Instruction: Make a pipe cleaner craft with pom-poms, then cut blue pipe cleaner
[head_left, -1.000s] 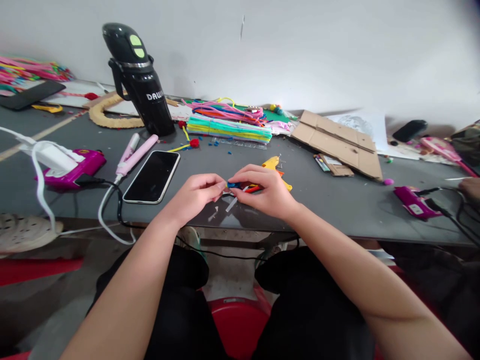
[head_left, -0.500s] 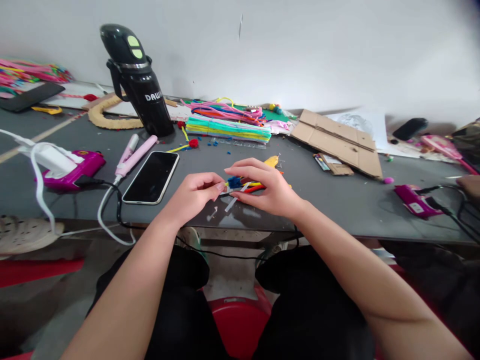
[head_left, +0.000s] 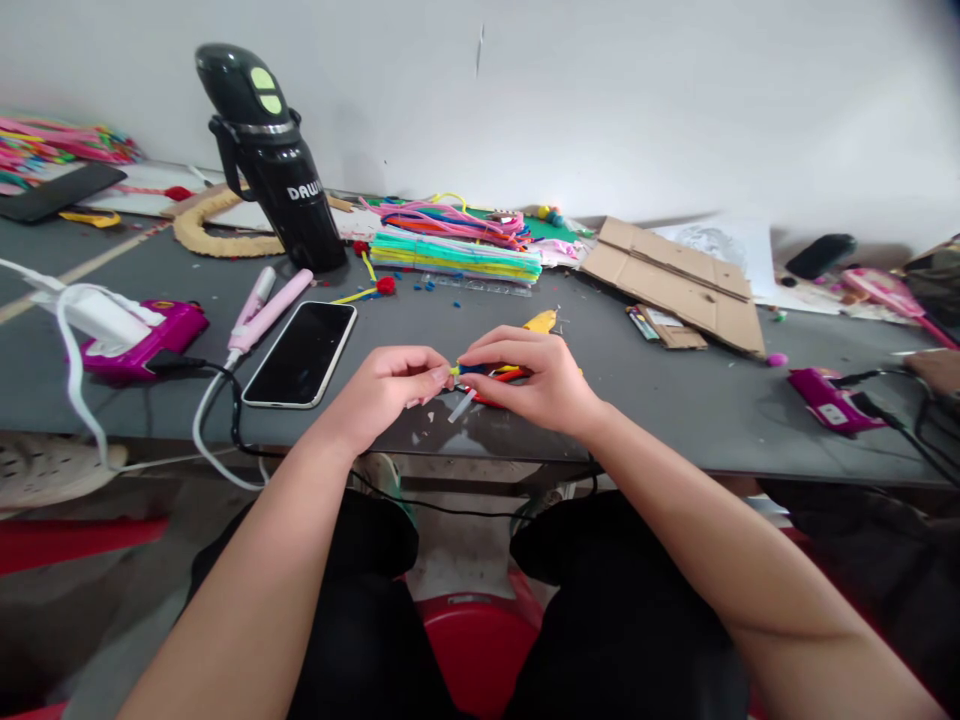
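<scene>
A small yellow and blue fuzzy piece (head_left: 470, 369) lies between my hands, just above the grey table (head_left: 675, 410). The fingertips of my left hand (head_left: 405, 385) pinch its yellow end. My right hand (head_left: 532, 375) has its thumb and fingers closed on the blue part, which they partly cover. Beneath and behind my right hand are red-orange handles (head_left: 508, 375), mostly hidden. A translucent strip (head_left: 462, 405) rests on the table below the fingers. Just beyond my right hand is a yellow object (head_left: 541, 321).
A black bottle (head_left: 277, 165), phone (head_left: 301, 355), pink hair iron (head_left: 270, 310) and magenta power block (head_left: 146, 335) stand left. Pipe cleaner bundles (head_left: 455, 256) lie behind the hands. Cardboard (head_left: 675, 285) and another magenta block (head_left: 834, 402) are on the right.
The fingers of my right hand have closed from around the blue piece onto it, hiding more of it. My left hand keeps its pinch in nearly the same place.
</scene>
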